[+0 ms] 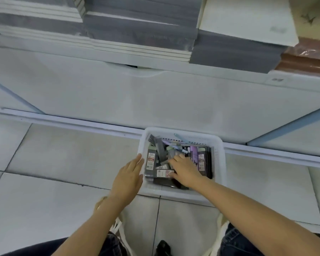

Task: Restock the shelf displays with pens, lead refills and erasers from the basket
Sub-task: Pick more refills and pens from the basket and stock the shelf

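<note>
Pale floor tiles (63,163); at lower centre a white basket (219,163) sits against the shelf base (155,100), filled with dark refill packs (151,161) (pens (175,145) at its far end). Left hand (129,174) flat, fingers straight, against the basket's left wall. Right hand (185,170) inside, fingers bent over the packs; cannot tell whether it grips one.

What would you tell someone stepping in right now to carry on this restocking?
Left hand: fingers straight, resting against the left rim of the basket.
Right hand: down inside the basket among the dark packs; whether it grips one is unclear.
The basket sits on the floor at the shelf base, holding packs and a few pens.
Done: nothing visibly shelved. Left: all the restocking.
</note>
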`<action>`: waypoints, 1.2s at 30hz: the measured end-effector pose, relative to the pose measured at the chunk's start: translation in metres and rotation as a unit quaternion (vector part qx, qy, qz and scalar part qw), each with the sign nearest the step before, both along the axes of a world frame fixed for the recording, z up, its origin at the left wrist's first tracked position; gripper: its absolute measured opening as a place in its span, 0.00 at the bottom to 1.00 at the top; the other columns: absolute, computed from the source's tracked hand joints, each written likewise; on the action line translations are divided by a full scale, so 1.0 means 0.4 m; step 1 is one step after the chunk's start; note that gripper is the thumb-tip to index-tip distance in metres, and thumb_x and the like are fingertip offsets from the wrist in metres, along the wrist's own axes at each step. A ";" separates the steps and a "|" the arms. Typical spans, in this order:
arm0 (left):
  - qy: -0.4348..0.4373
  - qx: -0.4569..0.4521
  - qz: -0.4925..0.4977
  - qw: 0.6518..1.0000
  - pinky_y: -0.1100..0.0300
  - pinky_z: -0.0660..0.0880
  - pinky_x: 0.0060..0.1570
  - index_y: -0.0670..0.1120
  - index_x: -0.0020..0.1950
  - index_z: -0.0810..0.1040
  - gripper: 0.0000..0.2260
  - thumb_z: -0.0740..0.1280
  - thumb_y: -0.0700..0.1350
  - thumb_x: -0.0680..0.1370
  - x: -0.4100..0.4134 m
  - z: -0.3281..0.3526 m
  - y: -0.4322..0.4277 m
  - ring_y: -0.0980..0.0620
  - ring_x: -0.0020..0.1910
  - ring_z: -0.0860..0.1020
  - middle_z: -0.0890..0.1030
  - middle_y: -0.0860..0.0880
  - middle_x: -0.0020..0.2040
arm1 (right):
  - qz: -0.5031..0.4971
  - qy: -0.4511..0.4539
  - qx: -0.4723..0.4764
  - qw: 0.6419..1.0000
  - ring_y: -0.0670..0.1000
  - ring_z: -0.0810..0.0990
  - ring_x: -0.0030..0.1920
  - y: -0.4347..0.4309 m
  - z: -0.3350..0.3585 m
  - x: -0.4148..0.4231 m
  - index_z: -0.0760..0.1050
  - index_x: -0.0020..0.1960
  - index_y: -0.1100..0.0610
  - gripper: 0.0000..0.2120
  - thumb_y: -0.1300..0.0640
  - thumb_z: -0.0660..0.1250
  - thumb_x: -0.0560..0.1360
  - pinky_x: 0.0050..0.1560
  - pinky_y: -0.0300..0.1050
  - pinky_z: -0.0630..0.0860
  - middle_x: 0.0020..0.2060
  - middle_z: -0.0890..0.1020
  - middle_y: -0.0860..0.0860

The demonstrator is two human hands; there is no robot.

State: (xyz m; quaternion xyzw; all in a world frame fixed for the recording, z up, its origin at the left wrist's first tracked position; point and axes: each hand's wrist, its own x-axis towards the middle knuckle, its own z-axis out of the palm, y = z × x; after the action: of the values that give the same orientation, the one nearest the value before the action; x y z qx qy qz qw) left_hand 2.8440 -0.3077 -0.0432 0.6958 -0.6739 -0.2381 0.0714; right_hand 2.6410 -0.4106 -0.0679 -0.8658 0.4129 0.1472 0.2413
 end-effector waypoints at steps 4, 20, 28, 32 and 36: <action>0.005 -0.025 0.008 1.000 0.50 0.69 0.66 0.39 0.72 0.69 0.21 0.64 0.39 0.80 0.000 -0.004 -0.001 0.43 0.68 0.72 0.66 0.43 0.75 | -0.043 -0.032 0.028 0.998 0.52 0.67 0.63 0.012 -0.029 -0.001 0.70 0.65 0.56 0.24 0.47 0.70 0.74 0.60 0.49 0.71 0.61 0.71 0.52; 0.194 0.094 0.020 0.976 0.61 0.75 0.50 0.50 0.70 0.71 0.23 0.70 0.53 0.76 -0.055 0.091 -0.102 0.50 0.55 0.79 0.79 0.52 0.59 | -0.102 -0.184 0.305 0.929 0.37 0.80 0.37 -0.115 0.174 -0.008 0.79 0.48 0.47 0.08 0.55 0.75 0.71 0.40 0.31 0.74 0.39 0.82 0.42; 0.418 0.197 0.202 0.864 0.61 0.75 0.31 0.38 0.52 0.77 0.10 0.66 0.46 0.80 0.014 0.090 -0.089 0.51 0.32 0.80 0.83 0.45 0.36 | -0.228 -0.280 0.284 0.888 0.46 0.82 0.42 -0.100 0.144 0.043 0.77 0.55 0.54 0.09 0.51 0.66 0.78 0.45 0.41 0.81 0.48 0.84 0.50; 0.428 0.146 0.301 0.839 0.47 0.77 0.46 0.43 0.55 0.78 0.10 0.67 0.48 0.79 0.045 0.047 -0.075 0.48 0.38 0.82 0.86 0.45 0.41 | -0.268 -0.139 0.196 0.933 0.50 0.80 0.47 -0.083 0.052 0.026 0.73 0.64 0.58 0.18 0.49 0.64 0.79 0.56 0.53 0.79 0.54 0.81 0.54; 0.427 0.134 0.341 0.827 0.48 0.74 0.43 0.43 0.52 0.79 0.11 0.68 0.51 0.78 0.045 0.024 -0.075 0.51 0.33 0.80 0.84 0.46 0.37 | -0.264 -0.103 0.139 0.949 0.55 0.80 0.53 -0.069 -0.006 0.052 0.74 0.63 0.63 0.23 0.47 0.68 0.76 0.56 0.52 0.76 0.55 0.81 0.57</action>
State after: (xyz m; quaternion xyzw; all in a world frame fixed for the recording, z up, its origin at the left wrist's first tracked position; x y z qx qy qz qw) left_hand 2.8619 -0.3376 -0.0334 0.7124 -0.2575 -0.5605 0.3346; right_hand 2.6617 -0.4381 -0.0701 -0.6941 0.5749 0.0440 0.4311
